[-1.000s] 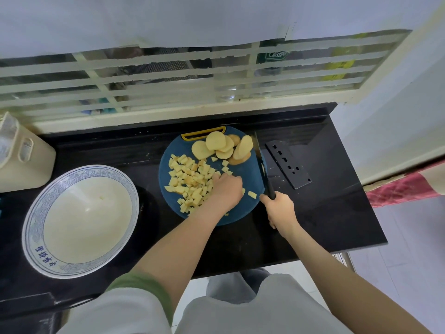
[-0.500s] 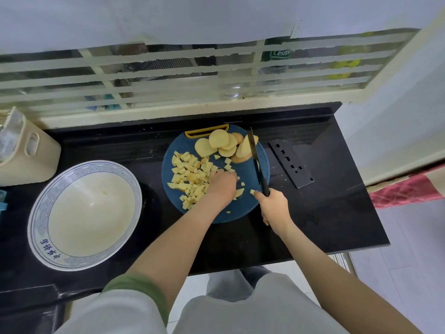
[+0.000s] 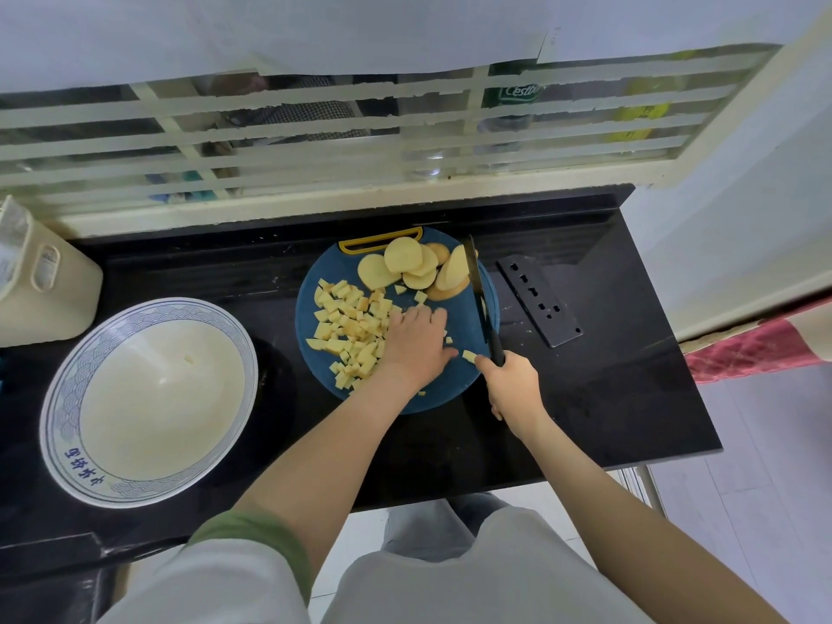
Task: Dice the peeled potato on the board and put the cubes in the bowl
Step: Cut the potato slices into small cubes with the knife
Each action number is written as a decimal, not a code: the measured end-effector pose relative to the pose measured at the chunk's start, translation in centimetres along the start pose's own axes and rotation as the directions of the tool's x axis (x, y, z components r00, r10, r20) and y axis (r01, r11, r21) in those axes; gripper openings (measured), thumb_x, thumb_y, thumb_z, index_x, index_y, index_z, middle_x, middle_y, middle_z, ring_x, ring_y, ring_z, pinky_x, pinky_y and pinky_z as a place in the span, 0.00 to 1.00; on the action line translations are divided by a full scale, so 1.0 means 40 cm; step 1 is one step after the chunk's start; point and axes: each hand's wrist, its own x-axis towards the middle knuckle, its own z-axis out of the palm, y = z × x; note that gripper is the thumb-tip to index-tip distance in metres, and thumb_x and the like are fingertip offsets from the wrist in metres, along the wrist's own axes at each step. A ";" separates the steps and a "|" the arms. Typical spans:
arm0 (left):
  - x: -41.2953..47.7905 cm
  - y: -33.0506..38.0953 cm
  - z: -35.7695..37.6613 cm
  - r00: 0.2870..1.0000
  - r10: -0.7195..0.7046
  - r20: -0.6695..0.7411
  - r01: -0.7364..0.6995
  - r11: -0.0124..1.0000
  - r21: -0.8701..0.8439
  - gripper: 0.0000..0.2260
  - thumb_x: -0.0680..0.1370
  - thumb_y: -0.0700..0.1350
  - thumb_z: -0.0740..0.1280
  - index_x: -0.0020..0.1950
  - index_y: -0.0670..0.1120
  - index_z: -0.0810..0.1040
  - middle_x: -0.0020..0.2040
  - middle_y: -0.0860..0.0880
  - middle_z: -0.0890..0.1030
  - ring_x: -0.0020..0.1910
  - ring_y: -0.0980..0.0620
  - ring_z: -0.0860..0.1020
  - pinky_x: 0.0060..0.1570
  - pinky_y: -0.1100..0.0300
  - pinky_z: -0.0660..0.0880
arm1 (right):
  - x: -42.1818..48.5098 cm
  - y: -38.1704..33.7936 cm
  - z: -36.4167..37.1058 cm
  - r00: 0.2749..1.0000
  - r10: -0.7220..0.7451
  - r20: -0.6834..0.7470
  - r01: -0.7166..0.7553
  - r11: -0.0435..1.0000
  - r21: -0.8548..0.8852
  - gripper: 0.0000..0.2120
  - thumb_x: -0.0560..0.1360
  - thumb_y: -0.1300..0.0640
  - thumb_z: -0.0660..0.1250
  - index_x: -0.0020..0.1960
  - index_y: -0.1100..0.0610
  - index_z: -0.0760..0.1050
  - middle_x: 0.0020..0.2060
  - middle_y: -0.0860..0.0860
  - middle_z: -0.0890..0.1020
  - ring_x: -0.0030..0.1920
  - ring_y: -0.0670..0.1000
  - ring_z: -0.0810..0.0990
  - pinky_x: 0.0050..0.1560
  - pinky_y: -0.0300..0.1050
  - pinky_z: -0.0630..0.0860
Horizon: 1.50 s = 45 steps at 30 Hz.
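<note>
I note counter (image 3: 585, 398) showing between board (image 3: 459, 322) and bowl (image 3: 58, 425). Left hand (image 3: 416, 342) lies flat beside pale cubes (image 3: 349, 328); right hand (image 3: 513, 389) grips the knife (image 3: 478, 299).

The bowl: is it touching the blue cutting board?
Apart. The head view shows a strip of black counter between the bowl rim and the blue cutting board.

A glossy black stone worktop (image 3: 585, 398) runs beneath a window (image 3: 315, 141) barred with cream slats; soft daylight comes through the glass, and bottles (image 3: 517, 94) stand blurred behind it; pale sheeting (image 3: 315, 29) covers the upper part; a white wall (image 3: 720, 195) stands at the right; light floor tiles (image 3: 756, 511) lie below; a red patterned cloth (image 3: 761, 349) hangs beside the worktop.
</note>
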 end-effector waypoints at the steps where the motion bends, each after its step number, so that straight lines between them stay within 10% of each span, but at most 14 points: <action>1: -0.001 0.004 0.004 0.998 0.041 0.046 -0.042 0.999 0.028 0.22 0.77 0.60 0.63 0.64 0.47 0.70 0.62 0.48 0.73 0.63 0.47 0.69 0.58 0.53 0.63 | 0.000 0.000 -0.002 1.000 0.006 -0.001 -0.006 1.000 0.004 0.13 0.78 0.54 0.66 0.37 0.56 0.69 0.29 0.52 0.71 0.28 0.50 0.69 0.33 0.48 0.70; 19: 0.025 0.013 -0.024 0.961 -0.048 0.271 0.030 0.997 0.068 0.10 0.79 0.45 0.64 0.60 0.48 0.74 0.57 0.48 0.77 0.60 0.47 0.71 0.58 0.53 0.61 | 0.002 -0.015 -0.015 1.000 -0.007 -0.002 0.007 1.000 0.005 0.12 0.79 0.56 0.65 0.37 0.56 0.70 0.28 0.51 0.71 0.26 0.48 0.68 0.28 0.44 0.68; 42: -0.013 -0.011 -0.022 0.983 -0.180 0.038 0.176 0.980 0.088 0.21 0.78 0.45 0.62 0.70 0.47 0.64 0.64 0.44 0.68 0.63 0.44 0.65 0.58 0.52 0.62 | 0.007 -0.016 -0.013 0.999 -0.044 0.018 0.044 0.999 0.032 0.13 0.79 0.56 0.65 0.36 0.56 0.70 0.28 0.49 0.72 0.28 0.47 0.69 0.31 0.43 0.68; 45: -0.005 0.031 -0.019 0.999 -0.022 -0.037 0.023 0.999 0.043 0.19 0.78 0.51 0.61 0.68 0.46 0.67 0.66 0.44 0.67 0.63 0.44 0.65 0.58 0.50 0.63 | 0.011 -0.010 -0.023 0.999 -0.048 -0.008 0.048 0.998 0.026 0.15 0.78 0.57 0.65 0.33 0.56 0.66 0.26 0.51 0.70 0.27 0.49 0.67 0.32 0.46 0.66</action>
